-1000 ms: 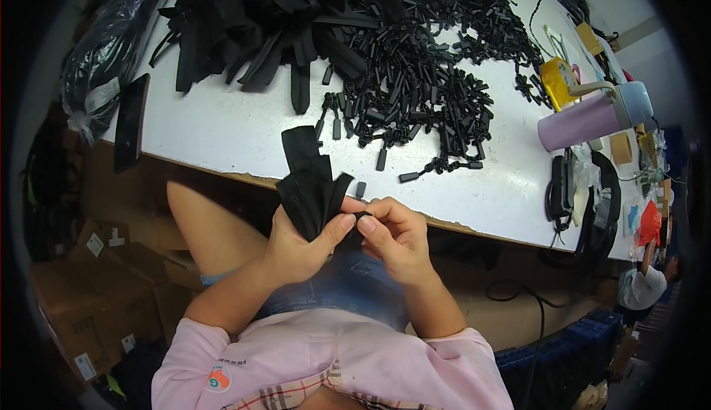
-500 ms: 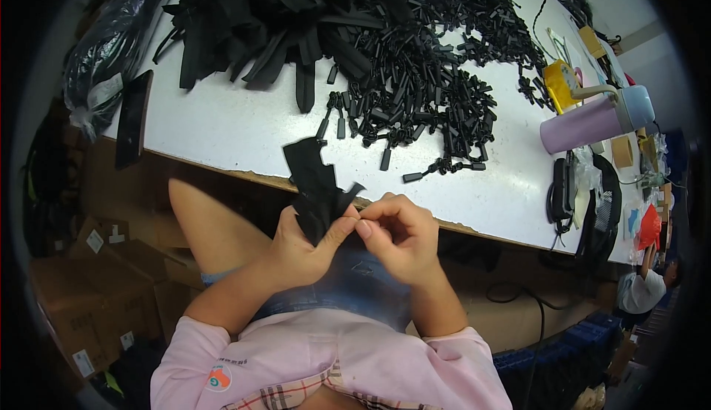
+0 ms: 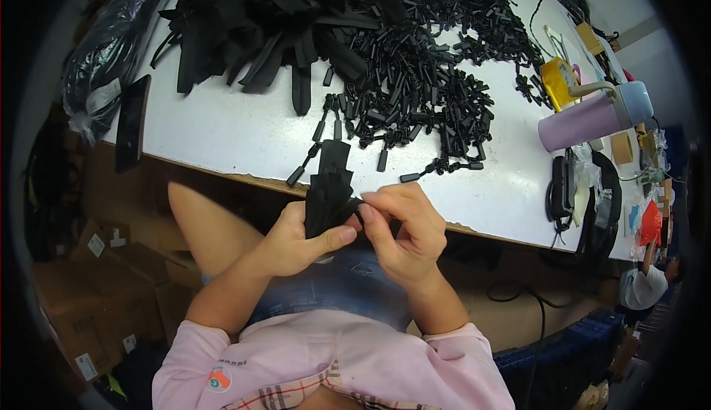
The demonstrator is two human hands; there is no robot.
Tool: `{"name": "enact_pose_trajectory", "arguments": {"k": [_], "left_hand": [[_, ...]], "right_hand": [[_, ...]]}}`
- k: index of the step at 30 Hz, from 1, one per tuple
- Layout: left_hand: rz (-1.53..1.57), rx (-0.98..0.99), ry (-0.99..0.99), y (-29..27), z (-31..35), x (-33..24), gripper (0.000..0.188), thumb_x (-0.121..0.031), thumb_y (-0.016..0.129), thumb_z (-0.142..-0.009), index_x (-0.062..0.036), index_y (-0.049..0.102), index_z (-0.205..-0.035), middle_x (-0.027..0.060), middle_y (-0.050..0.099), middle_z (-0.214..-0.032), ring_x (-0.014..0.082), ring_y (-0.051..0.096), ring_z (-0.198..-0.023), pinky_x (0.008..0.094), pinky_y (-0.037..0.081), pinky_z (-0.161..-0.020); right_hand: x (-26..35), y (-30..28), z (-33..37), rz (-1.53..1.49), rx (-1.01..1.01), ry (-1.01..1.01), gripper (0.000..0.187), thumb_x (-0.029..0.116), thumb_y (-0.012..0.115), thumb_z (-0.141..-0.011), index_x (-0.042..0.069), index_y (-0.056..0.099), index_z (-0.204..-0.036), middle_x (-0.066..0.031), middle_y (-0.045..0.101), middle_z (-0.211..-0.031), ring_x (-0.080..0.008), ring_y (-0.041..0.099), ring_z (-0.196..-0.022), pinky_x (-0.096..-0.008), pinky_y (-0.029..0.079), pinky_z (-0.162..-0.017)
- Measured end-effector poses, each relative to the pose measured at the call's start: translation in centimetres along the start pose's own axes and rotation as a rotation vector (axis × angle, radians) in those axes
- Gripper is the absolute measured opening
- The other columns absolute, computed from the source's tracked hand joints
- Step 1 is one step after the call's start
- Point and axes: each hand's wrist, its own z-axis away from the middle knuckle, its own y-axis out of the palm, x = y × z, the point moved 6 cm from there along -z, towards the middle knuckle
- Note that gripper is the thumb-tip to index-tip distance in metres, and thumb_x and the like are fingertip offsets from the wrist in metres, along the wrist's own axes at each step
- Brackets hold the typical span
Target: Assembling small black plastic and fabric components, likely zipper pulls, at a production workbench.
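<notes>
My left hand (image 3: 290, 241) is closed around a bundle of black zipper tapes (image 3: 326, 191), held over my lap at the table's front edge. The tapes fan upward in uneven steps, with the thumb lying across their lower part. My right hand (image 3: 409, 234) pinches the end of one tape at the bundle's right side, between thumb and forefinger. Whether a slider sits in that pinch is hidden. Just beyond the bundle, a few loose black zipper sliders with long pulls (image 3: 300, 167) lie on the white table (image 3: 229, 128). A large heap of such sliders (image 3: 415, 88) spreads behind them.
More black zipper tapes (image 3: 259, 32) are piled at the far left, beside a plastic-wrapped bundle (image 3: 111, 47) and a dark flat phone-like slab (image 3: 133, 122). On the right lie a lilac bottle (image 3: 581, 122), a yellow packet (image 3: 559, 84) and a black pouch (image 3: 598, 202). Cardboard boxes (image 3: 96, 299) stand lower left.
The bundle has swung upright and to the right, uncovering a loose slider behind it. My right hand has shifted slightly up and now grips a tape end.
</notes>
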Motion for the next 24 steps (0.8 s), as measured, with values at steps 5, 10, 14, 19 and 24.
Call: {"name": "enact_pose_trajectory", "arguments": {"k": [5, 10, 14, 19, 24], "left_hand": [[0.145, -0.102, 0.131, -0.1, -0.4, -0.5, 0.019, -0.01, 0.057, -0.079, -0.0002, 0.051, -0.094, 0.0039, 0.053, -0.077, 0.0079, 0.05, -0.06, 0.0212, 0.044, -0.052], [0.132, -0.161, 0.201, 0.4, -0.2, -0.5, 0.015, -0.009, 0.055, -0.08, 0.0002, 0.05, -0.091, 0.0058, 0.054, -0.075, 0.0092, 0.053, -0.061, 0.0219, 0.046, -0.053], [0.061, -0.192, 0.216, 0.6, -0.1, -0.7, 0.015, -0.006, 0.055, -0.079, 0.0014, 0.054, -0.092, 0.0054, 0.056, -0.073, 0.0086, 0.053, -0.059, 0.0204, 0.045, -0.053], [0.039, -0.145, 0.253, 0.5, -0.4, -1.3, 0.011, -0.001, 0.058, -0.076, 0.0017, 0.06, -0.086, 0.003, 0.056, -0.072, 0.0077, 0.053, -0.058, 0.0199, 0.043, -0.051], [-0.125, -0.2, 0.242, 1.3, 0.1, -1.2, 0.015, 0.001, 0.061, -0.073, 0.0019, 0.059, -0.087, 0.0046, 0.056, -0.074, 0.0073, 0.053, -0.06, 0.0197, 0.044, -0.053]], "right_hand": [[-1.2, 0.3, 1.2, -0.325, 0.036, 0.26, 0.012, -0.002, 0.056, -0.075, -0.005, 0.054, -0.087, -0.0071, 0.054, -0.074, -0.0074, 0.053, -0.059, -0.0181, 0.043, -0.051], [-1.8, 1.1, 1.9, -0.489, 0.08, 0.445, 0.006, -0.001, 0.051, -0.08, -0.005, 0.054, -0.081, -0.0065, 0.056, -0.07, -0.008, 0.053, -0.058, -0.0181, 0.045, -0.054], [-1.9, 0.7, 2.0, -0.299, 0.038, 0.284, 0.003, -0.001, 0.054, -0.076, -0.003, 0.056, -0.077, -0.0065, 0.056, -0.066, -0.0065, 0.051, -0.05, -0.0178, 0.04, -0.044], [-1.6, 0.2, 2.0, -0.191, 0.062, 0.2, 0.001, -0.001, 0.056, -0.073, -0.002, 0.056, -0.072, -0.005, 0.054, -0.06, -0.0049, 0.046, -0.045, -0.0178, 0.034, -0.041], [-1.8, -0.4, 2.2, -0.224, 0.049, 0.168, 0.002, -0.001, 0.056, -0.074, -0.002, 0.055, -0.072, -0.0029, 0.053, -0.059, -0.004, 0.043, -0.044, -0.017, 0.033, -0.04]]}}
